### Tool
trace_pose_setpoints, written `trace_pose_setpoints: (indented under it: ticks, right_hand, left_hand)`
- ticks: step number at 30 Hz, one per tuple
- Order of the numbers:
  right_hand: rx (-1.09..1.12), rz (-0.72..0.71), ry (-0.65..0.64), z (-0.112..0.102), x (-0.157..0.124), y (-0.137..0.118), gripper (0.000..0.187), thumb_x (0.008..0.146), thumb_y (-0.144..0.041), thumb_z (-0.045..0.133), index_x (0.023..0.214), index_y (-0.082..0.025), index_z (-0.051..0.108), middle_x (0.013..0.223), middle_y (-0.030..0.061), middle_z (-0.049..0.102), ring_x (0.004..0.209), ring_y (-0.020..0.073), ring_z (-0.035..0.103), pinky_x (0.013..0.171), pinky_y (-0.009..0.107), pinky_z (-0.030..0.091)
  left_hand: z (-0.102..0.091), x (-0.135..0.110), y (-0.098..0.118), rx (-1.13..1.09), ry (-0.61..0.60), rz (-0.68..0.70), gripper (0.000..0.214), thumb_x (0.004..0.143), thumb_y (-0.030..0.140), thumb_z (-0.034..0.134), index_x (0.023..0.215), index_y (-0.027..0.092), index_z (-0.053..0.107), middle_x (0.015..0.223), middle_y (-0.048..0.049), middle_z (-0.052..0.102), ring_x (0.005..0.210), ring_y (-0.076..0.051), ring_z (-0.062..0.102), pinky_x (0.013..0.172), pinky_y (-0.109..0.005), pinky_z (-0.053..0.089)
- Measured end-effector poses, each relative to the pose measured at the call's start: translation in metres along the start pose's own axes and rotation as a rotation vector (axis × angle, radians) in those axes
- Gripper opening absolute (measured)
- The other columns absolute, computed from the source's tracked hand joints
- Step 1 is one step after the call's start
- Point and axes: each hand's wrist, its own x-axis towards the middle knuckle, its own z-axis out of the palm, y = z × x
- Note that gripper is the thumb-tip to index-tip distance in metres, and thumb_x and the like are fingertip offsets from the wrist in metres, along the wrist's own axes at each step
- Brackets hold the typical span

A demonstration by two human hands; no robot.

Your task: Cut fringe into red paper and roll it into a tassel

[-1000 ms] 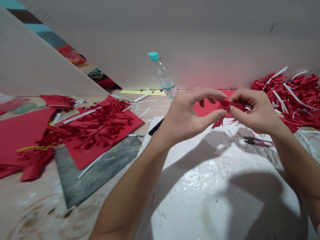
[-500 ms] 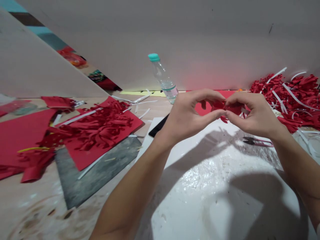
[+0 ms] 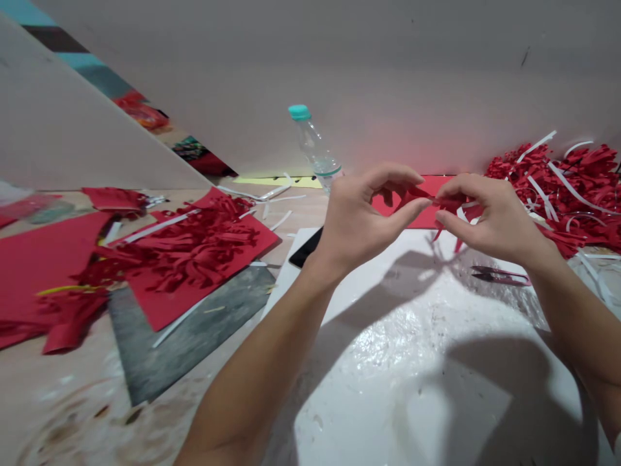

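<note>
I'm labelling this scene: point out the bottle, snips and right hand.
Bottle (image 3: 314, 145), head view: on its clear body.
Snips (image 3: 507, 281), head view: on the pink handle.
Right hand (image 3: 507, 215), head view: on its back.

The left hand (image 3: 356, 217) and right hand (image 3: 499, 213) are seen bare, with slim fingers (image 3: 395, 173). The left forearm (image 3: 262, 362) and right forearm (image 3: 577, 323) are also uncovered, narrowed at the wrists and broadened toward the elbows.

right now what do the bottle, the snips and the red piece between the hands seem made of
Bottle: probably clear plastic, glossy; its wall is see-through with highlights. Snips: likely metal blades, thin and dark; pinkish handle unclear. Red piece: matte, perhaps foam sheet or paper, since thin strips hang from it; partly hidden.
</note>
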Motion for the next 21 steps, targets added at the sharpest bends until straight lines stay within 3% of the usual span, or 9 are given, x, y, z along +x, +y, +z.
trace_pose_setpoints:
  ticks: [7, 13, 21]
  right_hand:
    - [-0.007, 0.033, 0.064, -0.0006, -0.0003, 0.0007, 0.011, 0.077, -0.014, 0.06, 0.084, -0.019, 0.067, 0.08, 0.0034, 0.072, 0.07, 0.0173, 0.062, 0.066, 0.031, 0.048]
    - [-0.019, 0.013, 0.08, -0.0007, -0.0008, 0.0002, 0.012, 0.075, -0.013, 0.061, 0.082, -0.019, 0.068, 0.079, 0.003, 0.071, 0.069, 0.0172, 0.062, 0.066, 0.031, 0.048]
    - [-0.014, 0.01, 0.07, -0.0022, -0.0008, -0.0039, 0.011, 0.076, -0.013, 0.06, 0.081, -0.019, 0.068, 0.076, 0.0025, 0.07, 0.066, 0.0158, 0.06, 0.063, 0.029, 0.046]
  left_hand:
    - [-0.0027, 0.0008, -0.0022, -0.175, -0.055, -0.039, 0.017, 0.074, 0.028, 0.077, 0.085, 0.018, 0.069, 0.091, -0.0067, 0.074, 0.088, -0.021, 0.07, 0.077, -0.036, 0.06]
    - [-0.0062, 0.0011, -0.0008, -0.146, -0.101, -0.049, 0.007, 0.075, 0.027, 0.076, 0.08, 0.024, 0.073, 0.093, -0.0041, 0.074, 0.089, -0.02, 0.071, 0.078, -0.037, 0.061]
    - [-0.0052, 0.0006, -0.0022, -0.15, -0.033, 0.086, 0.013, 0.073, 0.03, 0.08, 0.083, 0.025, 0.073, 0.088, -0.0032, 0.074, 0.084, -0.02, 0.071, 0.069, -0.033, 0.06]
